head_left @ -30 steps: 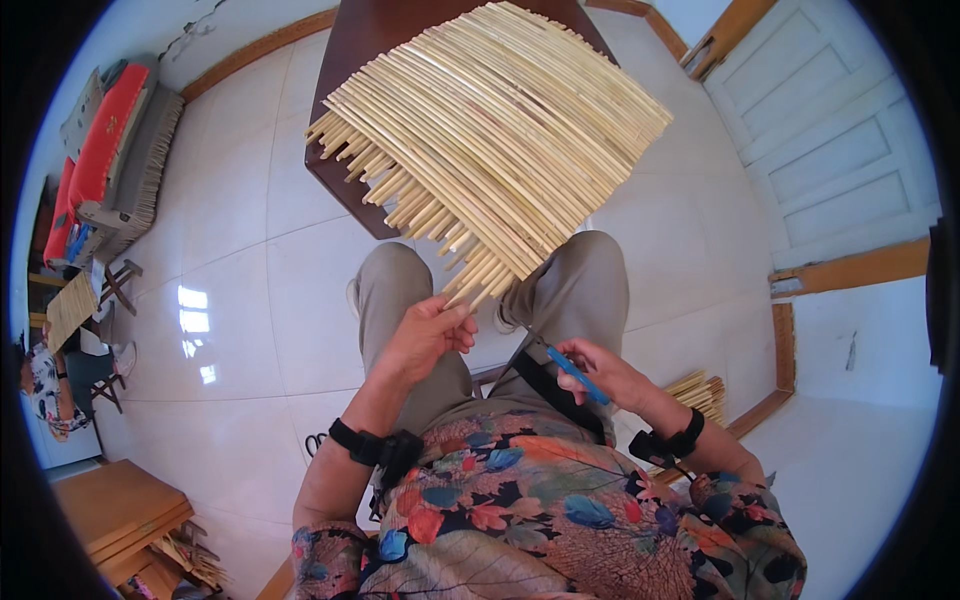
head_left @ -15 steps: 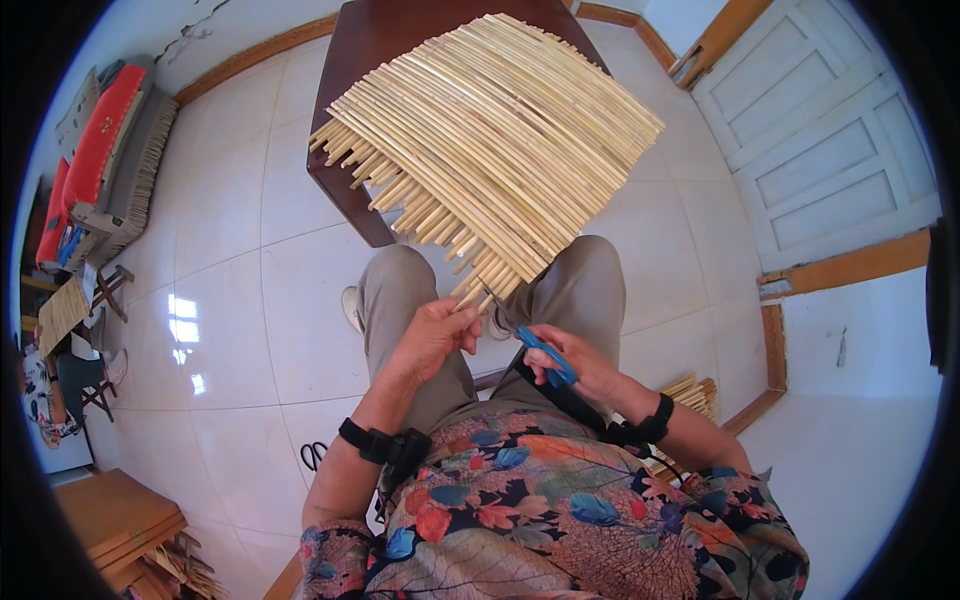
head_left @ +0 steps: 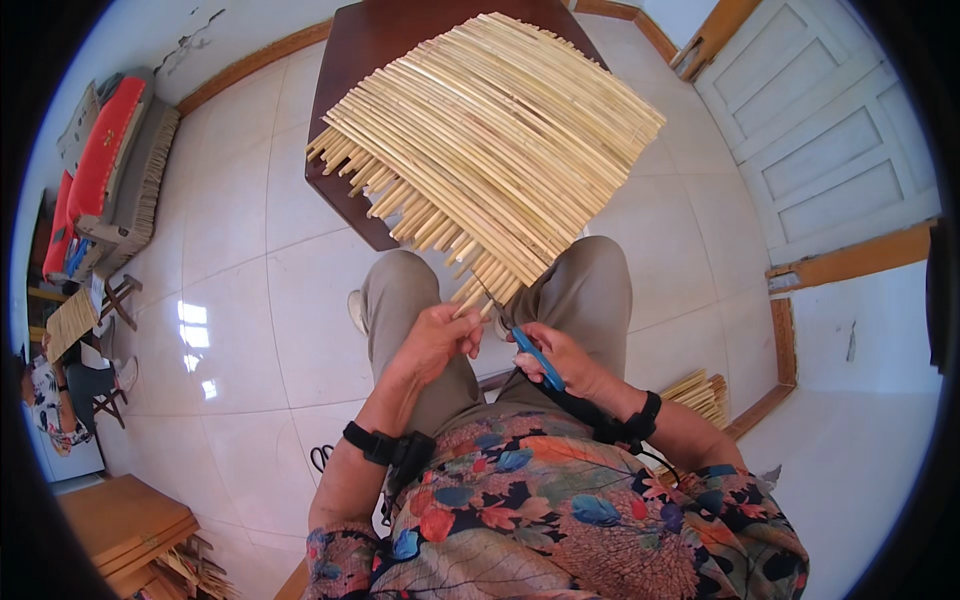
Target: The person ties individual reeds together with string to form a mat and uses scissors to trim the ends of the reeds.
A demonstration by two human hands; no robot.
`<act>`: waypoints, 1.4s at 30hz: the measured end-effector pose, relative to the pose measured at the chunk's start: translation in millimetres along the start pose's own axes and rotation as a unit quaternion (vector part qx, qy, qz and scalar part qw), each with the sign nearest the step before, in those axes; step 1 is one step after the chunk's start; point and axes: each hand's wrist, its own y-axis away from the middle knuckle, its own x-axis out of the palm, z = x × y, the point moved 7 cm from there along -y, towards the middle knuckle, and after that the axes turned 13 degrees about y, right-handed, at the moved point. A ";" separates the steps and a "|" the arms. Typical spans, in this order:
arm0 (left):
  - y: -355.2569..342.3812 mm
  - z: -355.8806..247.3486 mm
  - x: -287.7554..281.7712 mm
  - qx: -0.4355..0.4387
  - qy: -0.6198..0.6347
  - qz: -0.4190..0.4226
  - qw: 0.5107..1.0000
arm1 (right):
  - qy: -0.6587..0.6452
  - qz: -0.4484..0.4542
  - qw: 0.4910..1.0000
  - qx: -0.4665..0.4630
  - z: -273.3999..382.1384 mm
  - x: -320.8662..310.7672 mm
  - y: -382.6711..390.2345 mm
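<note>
L hand (head_left: 430, 340) pinches stalk tips (head_left: 470, 297) btwn closed fingers, prob. to steady them, R hand (head_left: 566, 360) curls round blue scissors (head_left: 538, 357), blades by same stalks, w/ stalk mat (head_left: 500, 140) on dark surface (head_left: 352, 55), near corner overhanging, likely for reach

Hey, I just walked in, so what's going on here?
A seated person is working at the near end of a mat of straw-coloured stalks, which lies over a dark table. The left hand pinches protruding stalk ends. The right hand holds blue-handled scissors, their blades right at those ends. Whether the blades have closed on one is too small to tell.
</note>
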 end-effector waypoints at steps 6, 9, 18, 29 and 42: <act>2.5 -6.5 0.1 -0.005 0.029 -0.006 1.000 | 0.002 -0.026 1.000 -0.009 4.6 1.5 6.3; 1.3 -5.5 -1.8 -0.040 0.043 0.025 0.998 | 0.063 -0.040 0.997 -0.029 10.7 -0.8 8.1; -4.4 -2.3 -5.3 -0.051 0.080 0.050 0.994 | -0.047 0.022 0.998 -0.024 7.6 3.6 5.6; -1.0 1.1 1.0 -0.048 0.051 0.063 0.996 | -0.069 0.032 0.994 -0.081 9.4 11.0 -5.9; 4.9 1.1 2.4 -0.065 0.097 0.100 0.988 | -0.105 0.061 0.990 -0.074 5.6 15.6 -5.7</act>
